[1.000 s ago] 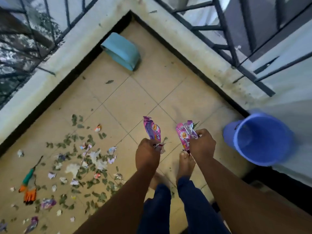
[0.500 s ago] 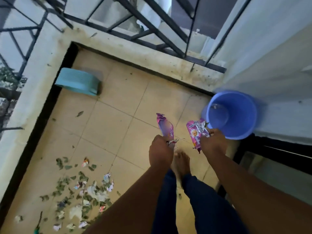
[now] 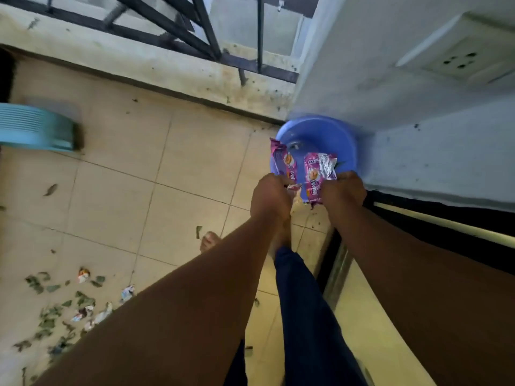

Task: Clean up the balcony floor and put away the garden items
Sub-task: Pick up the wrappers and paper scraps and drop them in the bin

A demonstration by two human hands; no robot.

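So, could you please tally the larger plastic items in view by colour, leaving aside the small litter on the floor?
Pink wrappers: 2, one gripped in the left hand at, one in the right hand at.
Blue bucket: 1
Teal dustpan: 1
Total: 4

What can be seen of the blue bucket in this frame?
The blue bucket is round, of smooth plastic by its look, standing upright and open in the floor corner against the white wall. Its inside shows pale glare and no clear contents. Two pink snack wrappers, one in the left hand, one in the right hand, cover its near rim in this view; whether they touch it is unclear.
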